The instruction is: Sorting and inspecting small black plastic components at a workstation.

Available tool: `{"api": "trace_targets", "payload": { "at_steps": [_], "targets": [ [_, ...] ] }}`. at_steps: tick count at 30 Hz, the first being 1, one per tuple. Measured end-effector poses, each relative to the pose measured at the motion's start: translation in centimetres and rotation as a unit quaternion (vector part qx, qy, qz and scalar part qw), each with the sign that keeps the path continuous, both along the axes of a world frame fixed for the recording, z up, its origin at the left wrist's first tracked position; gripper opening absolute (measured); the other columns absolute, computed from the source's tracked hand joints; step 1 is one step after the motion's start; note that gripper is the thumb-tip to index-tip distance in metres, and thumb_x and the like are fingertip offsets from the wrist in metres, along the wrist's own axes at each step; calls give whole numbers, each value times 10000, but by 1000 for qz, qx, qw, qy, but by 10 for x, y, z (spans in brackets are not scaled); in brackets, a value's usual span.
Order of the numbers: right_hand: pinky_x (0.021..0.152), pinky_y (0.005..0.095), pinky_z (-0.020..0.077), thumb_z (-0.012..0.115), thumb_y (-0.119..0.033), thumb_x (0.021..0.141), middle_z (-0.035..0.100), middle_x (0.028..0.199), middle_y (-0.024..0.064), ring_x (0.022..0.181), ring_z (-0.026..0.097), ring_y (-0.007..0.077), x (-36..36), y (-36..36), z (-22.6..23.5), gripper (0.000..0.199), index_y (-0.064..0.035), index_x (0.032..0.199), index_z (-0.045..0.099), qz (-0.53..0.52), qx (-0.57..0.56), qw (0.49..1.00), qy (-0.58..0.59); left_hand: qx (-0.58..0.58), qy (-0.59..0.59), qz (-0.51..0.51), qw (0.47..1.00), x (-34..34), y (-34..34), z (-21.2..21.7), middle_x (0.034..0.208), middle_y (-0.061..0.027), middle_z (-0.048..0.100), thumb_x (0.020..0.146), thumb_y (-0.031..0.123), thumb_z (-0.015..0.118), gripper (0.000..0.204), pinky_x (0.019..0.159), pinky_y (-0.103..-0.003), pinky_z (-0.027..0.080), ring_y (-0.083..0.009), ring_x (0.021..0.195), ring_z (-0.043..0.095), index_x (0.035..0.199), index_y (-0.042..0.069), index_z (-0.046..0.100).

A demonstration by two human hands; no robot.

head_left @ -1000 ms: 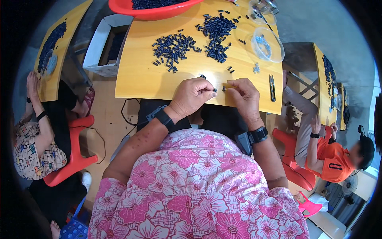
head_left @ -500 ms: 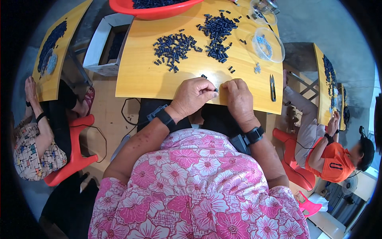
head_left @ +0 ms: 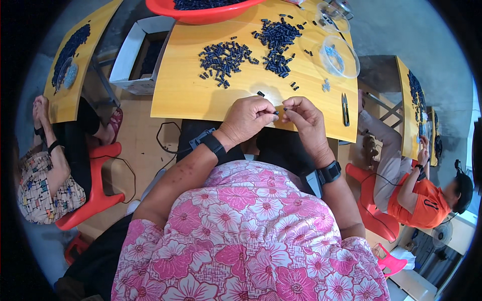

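Observation:
My left hand (head_left: 247, 118) and my right hand (head_left: 304, 117) meet over the near edge of the yellow table (head_left: 186, 95), fingertips close together. My left hand pinches a small dark tube-shaped piece (head_left: 275, 113); my right hand pinches another small dark piece (head_left: 285, 109) next to it. The two pieces sit almost tip to tip. One loose dark piece (head_left: 260, 94) lies on the table just beyond my left hand. Two heaps of the same dark pieces (head_left: 223, 56) (head_left: 277, 42) lie farther out.
A red basin (head_left: 201, 10) of dark pieces stands at the far edge. A clear dish (head_left: 339, 56) and small black snips (head_left: 345, 109) lie to the right. A white carton (head_left: 135, 55) stands left of the table. Other people sit at tables on both sides.
My hands have drawn slightly nearer to me along the table's near edge, and the fingertips have stayed together around the small pieces.

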State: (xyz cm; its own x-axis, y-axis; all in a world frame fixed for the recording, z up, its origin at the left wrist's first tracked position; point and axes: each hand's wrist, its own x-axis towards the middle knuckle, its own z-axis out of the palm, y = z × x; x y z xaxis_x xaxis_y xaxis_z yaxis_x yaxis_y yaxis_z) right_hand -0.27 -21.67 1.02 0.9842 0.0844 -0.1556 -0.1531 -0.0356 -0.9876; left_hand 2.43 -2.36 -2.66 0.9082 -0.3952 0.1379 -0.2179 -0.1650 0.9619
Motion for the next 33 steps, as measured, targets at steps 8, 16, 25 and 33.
{"api": "trace_targets", "payload": {
  "at_steps": [8,16,25,33],
  "targets": [
    [839,268,516,572,39,902,670,963,46,864,632,117,3,1,4,191,8,1077,640,5,-3,1000,12,33,-21,-5,999,0,0,0,738,-65,613,796,34,701,69,604,-286,472,-150,649,593,854,25,665],
    [860,268,510,563,73,879,673,988,51,924,634,124,5,4,0,219,14,1077,635,20,-1,1000,17,41,-48,0,998,1,-1,0,741,-82,623,786,50,734,89,600,-303,476,-183,650,607,839,34,663],
    [869,275,514,563,98,870,675,981,48,938,633,132,8,5,-2,205,17,1039,645,33,-60,998,-7,44,-48,4,998,1,-1,1,730,-82,614,781,56,740,97,595,-311,470,-192,642,599,822,34,655],
    [826,307,529,592,102,843,678,959,92,917,654,179,9,4,-4,227,-28,1014,666,49,-190,975,-106,50,-39,-6,998,1,0,4,730,-100,623,783,49,713,75,611,-320,486,-215,652,619,814,13,655]
  ]
}}
